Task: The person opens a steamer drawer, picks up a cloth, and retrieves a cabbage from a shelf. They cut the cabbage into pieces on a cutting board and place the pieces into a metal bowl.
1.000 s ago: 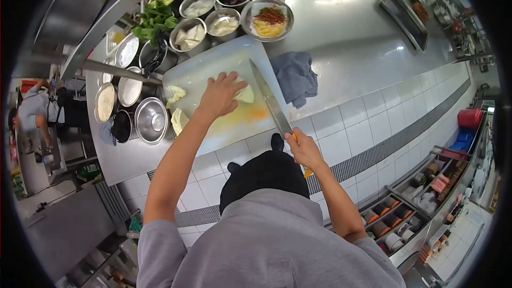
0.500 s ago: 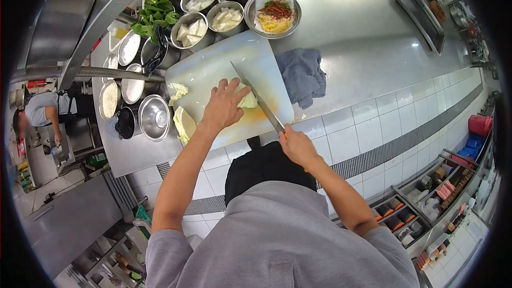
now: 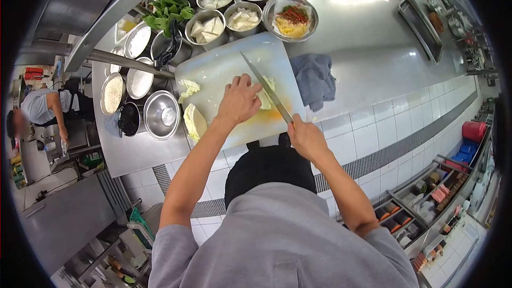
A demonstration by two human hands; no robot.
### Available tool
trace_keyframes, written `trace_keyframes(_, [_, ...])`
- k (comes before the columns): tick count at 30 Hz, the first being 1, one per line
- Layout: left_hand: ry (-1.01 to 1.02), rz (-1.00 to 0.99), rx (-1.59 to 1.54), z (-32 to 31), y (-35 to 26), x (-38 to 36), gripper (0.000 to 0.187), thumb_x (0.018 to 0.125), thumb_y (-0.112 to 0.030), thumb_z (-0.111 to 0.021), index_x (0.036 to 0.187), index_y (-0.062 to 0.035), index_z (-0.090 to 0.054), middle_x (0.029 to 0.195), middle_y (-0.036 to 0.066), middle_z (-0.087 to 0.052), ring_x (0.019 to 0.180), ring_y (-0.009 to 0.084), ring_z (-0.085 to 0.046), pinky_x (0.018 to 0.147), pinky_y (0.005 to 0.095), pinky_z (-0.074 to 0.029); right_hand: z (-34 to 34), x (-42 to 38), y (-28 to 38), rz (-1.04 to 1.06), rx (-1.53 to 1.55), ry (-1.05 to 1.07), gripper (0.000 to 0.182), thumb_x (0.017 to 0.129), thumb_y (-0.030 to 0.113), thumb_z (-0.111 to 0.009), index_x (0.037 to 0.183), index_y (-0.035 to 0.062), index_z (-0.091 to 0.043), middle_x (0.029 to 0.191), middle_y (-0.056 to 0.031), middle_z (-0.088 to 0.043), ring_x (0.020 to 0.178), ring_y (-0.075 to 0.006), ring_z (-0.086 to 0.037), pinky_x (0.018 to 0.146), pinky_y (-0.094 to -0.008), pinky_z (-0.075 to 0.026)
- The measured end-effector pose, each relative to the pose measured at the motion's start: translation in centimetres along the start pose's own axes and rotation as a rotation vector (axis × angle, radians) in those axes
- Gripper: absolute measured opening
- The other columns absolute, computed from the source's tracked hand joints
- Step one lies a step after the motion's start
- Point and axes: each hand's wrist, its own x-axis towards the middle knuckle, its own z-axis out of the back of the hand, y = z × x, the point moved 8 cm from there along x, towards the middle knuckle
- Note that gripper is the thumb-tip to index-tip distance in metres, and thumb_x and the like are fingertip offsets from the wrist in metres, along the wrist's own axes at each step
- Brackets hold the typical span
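Note:
My right hand (image 3: pixel 306 138) grips the handle of a long kitchen knife (image 3: pixel 271 92), whose tip points away to the upper left over the white cutting board (image 3: pixel 224 64). My left hand (image 3: pixel 238 100) has its fingers bent and pressed on a pale piece of cabbage (image 3: pixel 264 102) beside the blade, partly hidden by fingers and knife. Cut cabbage shows on the blade's far side too. A cabbage wedge (image 3: pixel 194 122) and some loose cabbage leaf (image 3: pixel 188 90) lie on the board's left side.
Steel bowls of ingredients line the back, including white chunks (image 3: pixel 207 30) and a garnish bowl (image 3: pixel 291 19). An empty steel bowl (image 3: pixel 161 115) stands left of the board. A grey cloth (image 3: pixel 313 81) lies at its right. Another person (image 3: pixel 48 106) works at far left.
The view has shifted, so the board and bowls sit farther right. My left hand's fingers are more curled, and cut cabbage now shows on the far side of the blade.

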Motion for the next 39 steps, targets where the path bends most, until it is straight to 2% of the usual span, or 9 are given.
trace_keyframes(6, [-0.074,-0.003,-0.103,0.0,0.6,-0.5,0.027,0.079,-0.019,-0.062,0.105,-0.0135,-0.062,0.107,0.012,-0.053,0.105,0.0311,-0.053,0.084,0.048,-0.047,-3.8,2.2,0.1,0.011,-0.018,-0.031,0.022,0.097,0.022,-0.047,0.1,0.0003,-0.049,0.069,-0.0283,-0.063,0.068,-0.0472,-0.064,0.064,-0.0572,-0.051])
trace_keyframes(9, [-0.093,-0.021,-0.012,1.1,0.4,-1.2,0.027,0.079,-0.02,-0.063,0.105,-0.013,-0.062,0.109,0.011,-0.053,0.106,0.0307,-0.052,0.084,0.0484,-0.046,0.8,0.5,2.3,0.006,-0.031,0.008,0.022,0.097,0.022,-0.047,0.099,0.0002,-0.05,0.07,-0.0282,-0.064,0.068,-0.0466,-0.065,0.065,-0.0566,-0.051])
trace_keyframes(15, [-0.037,0.002,-0.056,0.7,0.9,-1.6,0.029,0.079,-0.019,-0.063,0.107,-0.0126,-0.063,0.111,0.01,-0.054,0.107,0.0299,-0.052,0.085,0.0481,-0.046,-4.8,3.4,1.9,0.018,-0.108,-0.023,0.023,0.097,0.022,-0.047,0.101,-0.0004,-0.05,0.071,-0.0272,-0.065,0.07,-0.0459,-0.066,0.067,-0.0552,-0.052])
trace_keyframes(18, [-0.191,-0.025,-0.128,2.2,1.5,-2.3,0.03,0.079,-0.017,-0.062,0.108,-0.0131,-0.063,0.111,0.01,-0.054,0.106,0.0295,-0.053,0.085,0.0474,-0.046,-0.1,1.4,3.4,0.001,-0.146,0.045,0.023,0.096,0.021,-0.046,0.1,-0.0007,-0.05,0.073,-0.0274,-0.065,0.072,-0.046,-0.066,0.069,-0.0549,-0.053])
trace_keyframes(21, [-0.024,-0.012,-0.109,1.1,2.0,-2.4,0.032,0.078,-0.015,-0.062,0.11,-0.0131,-0.063,0.112,0.01,-0.054,0.108,0.0298,-0.053,0.086,0.0469,-0.047,-0.1,0.0,4.5,-0.01,-0.118,0.109,0.023,0.096,0.022,-0.045,0.1,-0.0004,-0.051,0.074,-0.0273,-0.066,0.073,-0.0458,-0.066,0.07,-0.0541,-0.053])
trace_keyframes(25, [-0.025,-0.019,-0.15,0.5,2.1,-3.0,0.032,0.077,-0.013,-0.062,0.109,-0.0125,-0.063,0.112,0.01,-0.053,0.108,0.0299,-0.053,0.087,0.0469,-0.046,-6.4,3.1,2.0,0.001,-0.1,-0.008,0.023,0.096,0.022,-0.046,0.101,-0.0002,-0.051,0.074,-0.0263,-0.066,0.073,-0.0455,-0.067,0.07,-0.0542,-0.053])
trace_keyframes(28, [-0.128,-0.069,-0.222,1.4,2.7,-3.1,0.032,0.076,-0.013,-0.063,0.108,-0.012,-0.063,0.113,0.01,-0.053,0.107,0.0302,-0.053,0.086,0.0456,-0.047,-4.5,3.4,2.6,-0.004,-0.171,0.012,0.023,0.096,0.022,-0.046,0.1,0.0001,-0.051,0.074,-0.0256,-0.066,0.072,-0.0451,-0.067,0.069,-0.0545,-0.053])
trace_keyframes(33, [0.017,-0.033,-0.152,1.9,2.6,-3.5,0.035,0.074,-0.012,-0.064,0.109,-0.0088,-0.062,0.113,0.011,-0.054,0.108,0.0316,-0.052,0.089,0.0438,-0.047,0.7,-0.1,6.4,0.051,-0.257,0.083,0.022,0.096,0.022,-0.047,0.101,0.0002,-0.05,0.072,-0.0249,-0.066,0.068,-0.0443,-0.067,0.063,-0.0537,-0.053])
trace_keyframes(39, [-0.051,-0.112,-0.222,1.3,3.0,-3.6,0.036,0.073,-0.009,-0.064,0.109,-0.0084,-0.062,0.116,0.012,-0.053,0.11,0.032,-0.051,0.092,0.0428,-0.047,-6.9,5.2,3.7,0.036,-0.213,-0.012,0.022,0.097,0.022,-0.046,0.102,0.0004,-0.049,0.072,-0.025,-0.066,0.068,-0.0439,-0.067,0.064,-0.0525,-0.054])
